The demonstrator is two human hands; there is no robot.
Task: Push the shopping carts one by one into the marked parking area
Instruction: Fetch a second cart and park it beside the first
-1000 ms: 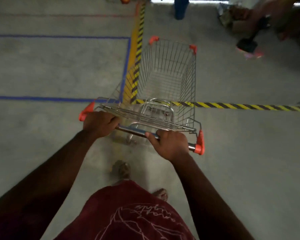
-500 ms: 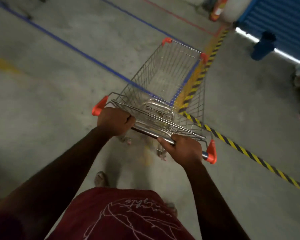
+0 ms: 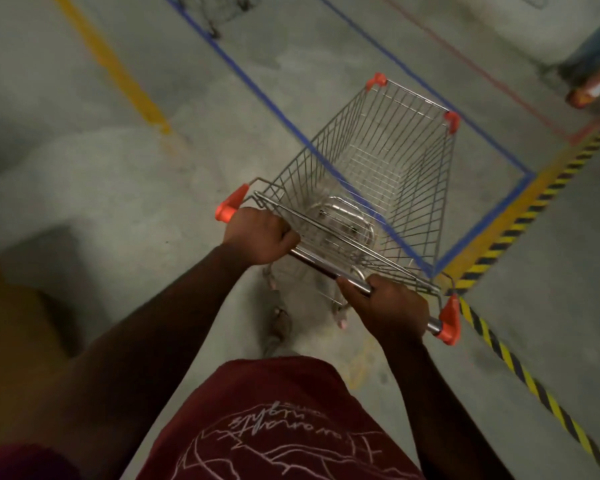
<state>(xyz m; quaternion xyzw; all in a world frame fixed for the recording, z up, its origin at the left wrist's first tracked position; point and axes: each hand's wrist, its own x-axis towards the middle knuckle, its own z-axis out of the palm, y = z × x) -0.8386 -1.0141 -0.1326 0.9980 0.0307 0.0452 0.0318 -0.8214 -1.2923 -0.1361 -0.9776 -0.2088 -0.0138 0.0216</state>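
Wire shopping cart (image 3: 378, 174), orange corner caps, basket empty; stands on the concrete floor (image 3: 153, 209), straddling the near blue tape line (image 3: 257, 88) of the marked bay, nose angled toward the bay's right corner; left hand (image 3: 258, 235) wrapped round the chrome handle bar (image 3: 321, 266) near its left end; right hand (image 3: 394, 311) wrapped round the same bar near the right orange cap; yellow-black hazard tape (image 3: 520, 216) runs along the bay's right edge; second cart (image 3: 219, 8) blurred at top edge; maroon printed shirt (image 3: 274, 420) below.
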